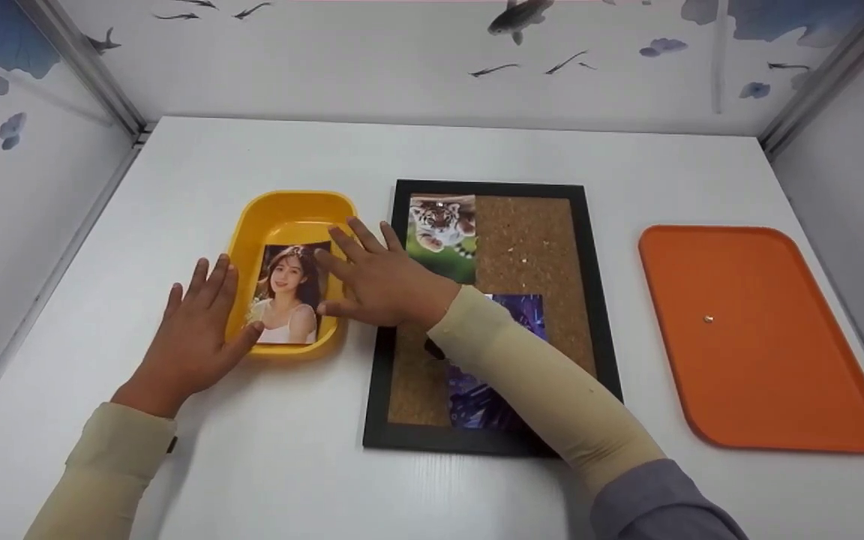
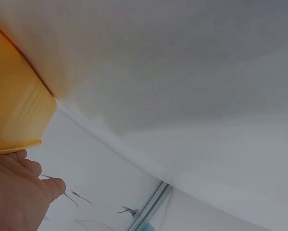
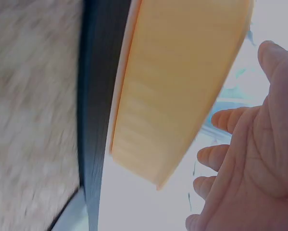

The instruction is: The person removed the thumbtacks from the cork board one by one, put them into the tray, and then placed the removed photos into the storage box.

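A yellow plastic tub (image 1: 289,204) stands on the left of the table, with a portrait photo (image 1: 278,300) lying in it. My left hand (image 1: 196,334) is at the tub's left rim, fingers straight; in the left wrist view its fingertips meet the tub's edge (image 2: 18,147). Over the tub's right side reaches my right hand (image 1: 383,281), fingers spread, holding nothing. In the right wrist view the palm (image 3: 259,168) faces the tub's side wall (image 3: 168,91) with a gap between them. A black-framed cork board (image 1: 537,232) lies under my right forearm.
On the board are a tiger picture (image 1: 443,236) and a purple picture (image 1: 469,405), the latter partly hidden by my sleeve. Small pins show in the cork. An orange tray (image 1: 769,360) with one pin (image 1: 708,319) lies at the right. Patterned panels (image 1: 402,67) enclose the table's back and sides.
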`<state>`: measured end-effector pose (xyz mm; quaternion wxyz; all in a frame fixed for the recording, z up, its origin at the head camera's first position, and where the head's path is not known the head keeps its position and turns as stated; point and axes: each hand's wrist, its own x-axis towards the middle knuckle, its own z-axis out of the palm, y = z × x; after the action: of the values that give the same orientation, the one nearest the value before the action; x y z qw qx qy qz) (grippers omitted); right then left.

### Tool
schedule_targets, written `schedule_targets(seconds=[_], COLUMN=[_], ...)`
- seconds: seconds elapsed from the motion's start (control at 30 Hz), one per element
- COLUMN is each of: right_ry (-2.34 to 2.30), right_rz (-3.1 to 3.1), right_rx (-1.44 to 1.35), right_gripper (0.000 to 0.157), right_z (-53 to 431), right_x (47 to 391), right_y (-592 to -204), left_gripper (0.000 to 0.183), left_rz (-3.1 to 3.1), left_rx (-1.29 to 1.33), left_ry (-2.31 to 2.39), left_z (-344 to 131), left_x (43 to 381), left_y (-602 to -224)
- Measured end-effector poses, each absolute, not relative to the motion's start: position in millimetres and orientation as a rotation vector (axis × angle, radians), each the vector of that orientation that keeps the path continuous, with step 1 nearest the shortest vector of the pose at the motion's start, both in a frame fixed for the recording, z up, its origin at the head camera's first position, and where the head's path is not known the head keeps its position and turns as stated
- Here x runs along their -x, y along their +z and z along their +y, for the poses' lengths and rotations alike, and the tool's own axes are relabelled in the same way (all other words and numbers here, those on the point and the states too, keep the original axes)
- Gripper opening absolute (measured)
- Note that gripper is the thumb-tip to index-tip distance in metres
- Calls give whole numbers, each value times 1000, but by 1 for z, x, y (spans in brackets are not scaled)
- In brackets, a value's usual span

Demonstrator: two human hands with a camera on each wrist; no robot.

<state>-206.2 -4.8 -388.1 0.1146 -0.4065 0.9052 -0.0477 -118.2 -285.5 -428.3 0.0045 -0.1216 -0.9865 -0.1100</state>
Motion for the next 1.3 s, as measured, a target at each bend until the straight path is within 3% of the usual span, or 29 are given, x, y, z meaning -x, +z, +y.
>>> schedule_targets(seconds=[0.57, 1.3], right_ry=[-126, -105], right_rz=[2747, 2716], right_rx=[1094, 1058], right_gripper=[84, 79], right_z=[74, 114], right_x=[217, 252], right_y=[-390, -404], left_gripper=[89, 88], left_rz=[-3149, -3148], left_rx=[353, 357], left_ry=[-385, -350], left_z=[-286, -287], left_x=[118, 120], left_y=[-425, -420])
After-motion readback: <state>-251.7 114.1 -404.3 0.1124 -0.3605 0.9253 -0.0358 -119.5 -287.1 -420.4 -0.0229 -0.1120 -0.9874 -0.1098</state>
